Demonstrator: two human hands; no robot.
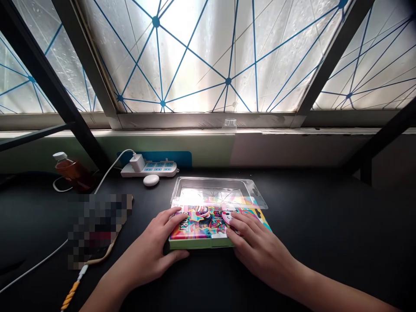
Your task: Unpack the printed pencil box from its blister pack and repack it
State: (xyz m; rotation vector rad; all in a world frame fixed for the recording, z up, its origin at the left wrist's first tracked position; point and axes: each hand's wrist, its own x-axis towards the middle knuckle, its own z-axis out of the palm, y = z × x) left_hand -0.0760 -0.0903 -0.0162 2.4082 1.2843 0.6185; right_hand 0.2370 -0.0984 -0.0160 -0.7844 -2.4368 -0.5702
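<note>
A flat box [203,223] with a bright cartoon print on top and a light green side lies on the black desk in front of me. My left hand [159,240] holds its left end, fingertips on the printed top and thumb low by the front edge. Across the right part of the print rests my right hand [251,240], its fingers stretched out and touching the top. A clear plastic tray or lid [185,190] overlaps the back of the box. The right end of the print is partly hidden under my right hand.
To the left lies a blurred-out device [100,229], with a white and orange cable [70,294]. Behind stand a power strip [159,169] with a charger, a small white case [151,180] and a bottle of reddish-brown drink [73,171]. A clear cup [230,125] is on the window ledge.
</note>
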